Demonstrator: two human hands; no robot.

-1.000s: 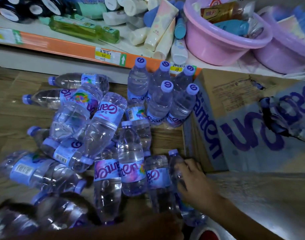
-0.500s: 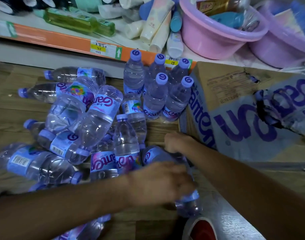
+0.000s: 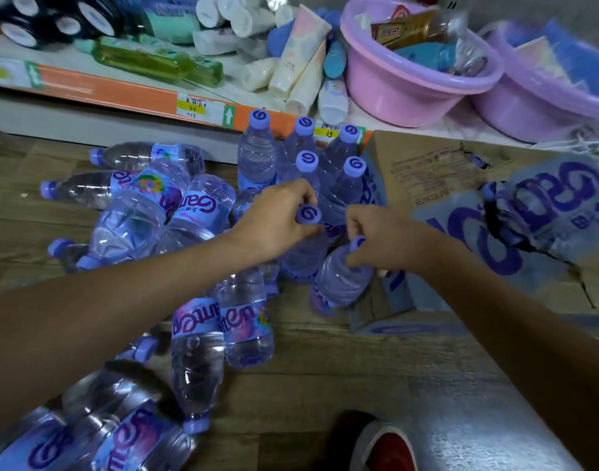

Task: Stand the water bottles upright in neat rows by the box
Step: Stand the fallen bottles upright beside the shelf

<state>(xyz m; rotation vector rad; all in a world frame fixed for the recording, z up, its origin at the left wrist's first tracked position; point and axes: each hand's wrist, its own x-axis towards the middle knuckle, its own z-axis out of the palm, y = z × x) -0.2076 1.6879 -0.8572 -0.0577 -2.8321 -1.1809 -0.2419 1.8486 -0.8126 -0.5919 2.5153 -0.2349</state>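
Five bottles (image 3: 301, 158) already stand upright in rows against the box (image 3: 461, 205). The left hand (image 3: 277, 222) grips a sixth by its neck, upright beside them, while the right hand (image 3: 379, 239) clasps a tilted bottle (image 3: 338, 283) at the box corner. Many bottles (image 3: 196, 334) lie on the floor, left of the box

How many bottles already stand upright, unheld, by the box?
5: three in the back row, two in front. Each hand holds another; none seem hidden.

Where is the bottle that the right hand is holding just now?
In the head view, the right hand grips the tilted bottle by its neck right of centre, against the cardboard box, just right of the bottle the left hand holds.
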